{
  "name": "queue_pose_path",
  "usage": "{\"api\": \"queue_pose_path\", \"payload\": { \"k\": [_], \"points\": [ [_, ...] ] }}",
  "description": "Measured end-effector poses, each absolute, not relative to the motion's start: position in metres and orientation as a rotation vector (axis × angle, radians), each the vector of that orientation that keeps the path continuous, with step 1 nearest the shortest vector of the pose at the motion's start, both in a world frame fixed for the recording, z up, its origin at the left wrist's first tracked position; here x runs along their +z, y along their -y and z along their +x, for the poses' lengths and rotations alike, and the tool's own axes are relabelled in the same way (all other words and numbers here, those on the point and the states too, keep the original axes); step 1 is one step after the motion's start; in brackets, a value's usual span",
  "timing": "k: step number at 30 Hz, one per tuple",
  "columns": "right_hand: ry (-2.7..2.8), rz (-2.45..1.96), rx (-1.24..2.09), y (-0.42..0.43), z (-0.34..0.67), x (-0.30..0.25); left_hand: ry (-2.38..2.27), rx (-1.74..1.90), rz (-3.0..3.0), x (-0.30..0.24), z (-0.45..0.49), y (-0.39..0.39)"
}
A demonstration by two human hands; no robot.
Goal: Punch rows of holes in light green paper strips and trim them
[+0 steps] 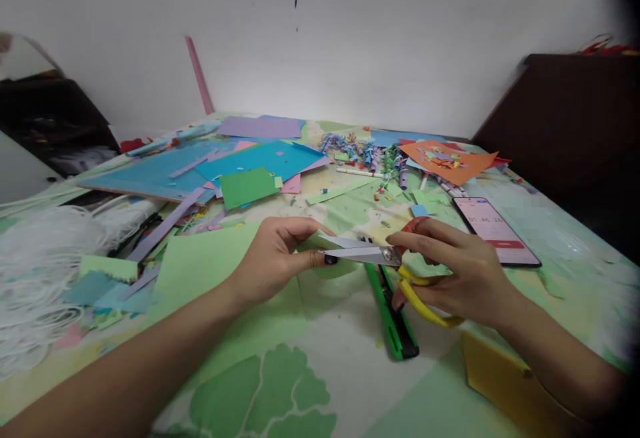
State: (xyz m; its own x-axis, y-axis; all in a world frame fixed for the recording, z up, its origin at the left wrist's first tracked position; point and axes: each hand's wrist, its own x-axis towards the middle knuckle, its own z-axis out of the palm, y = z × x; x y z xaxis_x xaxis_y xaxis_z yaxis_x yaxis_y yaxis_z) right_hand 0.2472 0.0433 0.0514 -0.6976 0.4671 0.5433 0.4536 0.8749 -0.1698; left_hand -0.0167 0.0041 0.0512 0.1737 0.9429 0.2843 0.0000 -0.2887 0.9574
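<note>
My left hand (pixel 273 258) is closed in a pinch on a small piece of light green paper (pixel 320 243), held just above the table. My right hand (pixel 457 271) grips scissors (pixel 370 255) with red and yellow handles. The metal blades point left and meet the green paper at my left fingertips. A green utility knife (pixel 393 321) lies on the table just below the scissors.
A phone (pixel 495 230) with a lit screen lies right of my hands. Coloured paper sheets, strips and scraps cover the far table, with an orange sheet (pixel 453 161) and curled paper bits (pixel 357 148). White string (pixel 35 271) is piled at left. A yellow sheet (pixel 505 381) lies near right.
</note>
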Motion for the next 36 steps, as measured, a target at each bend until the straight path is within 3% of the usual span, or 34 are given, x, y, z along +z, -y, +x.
{"api": "queue_pose_path", "payload": {
  "k": [15,36],
  "points": [
    [2.445,-0.626,-0.026,-0.044,0.249,0.051,-0.966,1.271,1.477,0.05,-0.016,-0.003],
    [2.477,-0.431,0.227,-0.055,0.255,0.054,-0.752,1.072,1.4,0.046,-0.03,-0.01]
  ]
}}
